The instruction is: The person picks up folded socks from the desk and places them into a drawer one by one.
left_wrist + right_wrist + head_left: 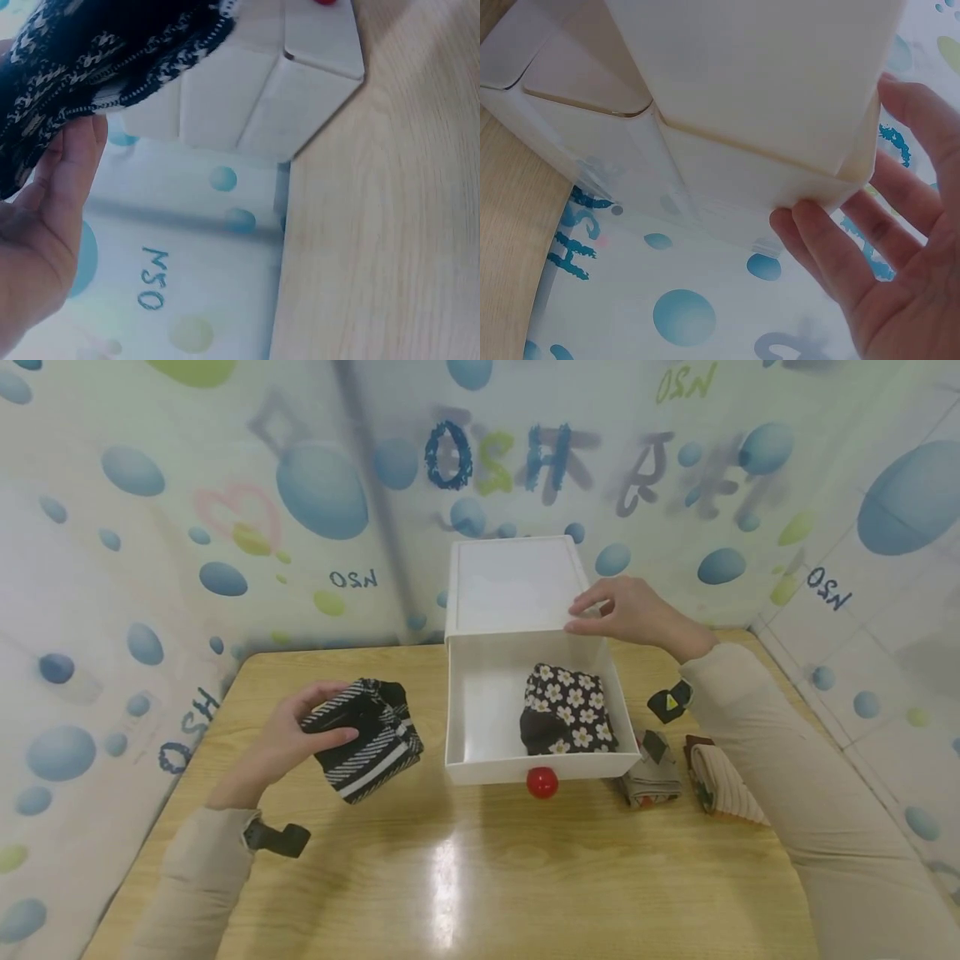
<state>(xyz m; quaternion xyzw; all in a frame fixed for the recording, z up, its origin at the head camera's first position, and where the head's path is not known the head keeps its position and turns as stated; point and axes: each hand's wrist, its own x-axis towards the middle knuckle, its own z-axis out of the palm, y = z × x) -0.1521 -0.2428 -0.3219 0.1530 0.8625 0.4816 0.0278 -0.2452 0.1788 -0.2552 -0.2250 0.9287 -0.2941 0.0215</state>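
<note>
My left hand [300,731] holds a folded pair of black-and-white patterned socks [371,739], thumb on top, above the table left of the drawer box. Those socks [97,60] fill the upper left of the left wrist view. The white drawer box [517,581] stands with its drawer [483,710] pulled out, a red round knob [542,782] on the front. Folded black socks with white daisies [570,706] lie in the drawer's right side. My right hand [630,614] grips the box's upper right edge; in the right wrist view its fingers [832,247] bend round the corner.
Right of the drawer lie grey folded socks [651,777] and beige ribbed folded socks [723,781], the latter partly behind my right sleeve. The wooden table [360,877] ends at a patterned wall [322,602] behind the box.
</note>
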